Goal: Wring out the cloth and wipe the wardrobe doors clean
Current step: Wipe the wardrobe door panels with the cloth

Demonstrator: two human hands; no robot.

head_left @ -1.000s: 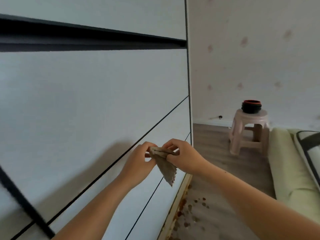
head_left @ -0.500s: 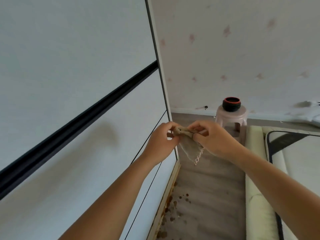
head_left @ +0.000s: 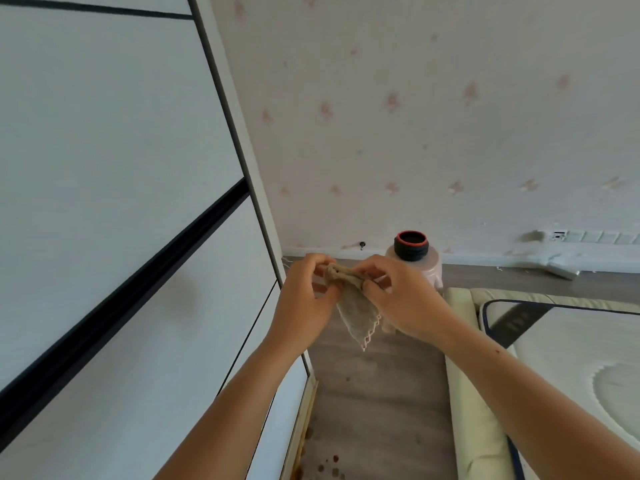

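Observation:
A small beige cloth [head_left: 356, 306] with a scalloped edge hangs between my two hands at the centre of the view. My left hand [head_left: 304, 303] pinches its bunched top end on the left. My right hand [head_left: 401, 299] pinches the same twisted top edge from the right. The loose corner of the cloth points down toward the floor. The white wardrobe doors [head_left: 104, 209], crossed by dark strips and thin black lines, fill the left half of the view, just left of my left hand.
A pink plastic stool [head_left: 434, 268] with a black, red-rimmed jar [head_left: 411, 244] stands against the patterned wall behind my hands. A cream mattress [head_left: 571, 358] lies on the right. Brown spots [head_left: 325, 467] mark the wooden floor at the wardrobe's base.
My view has swung right, away from the wardrobe and toward the wall and mattress. Both hands keep their pinch on the cloth's top edge, which stays bunched between them.

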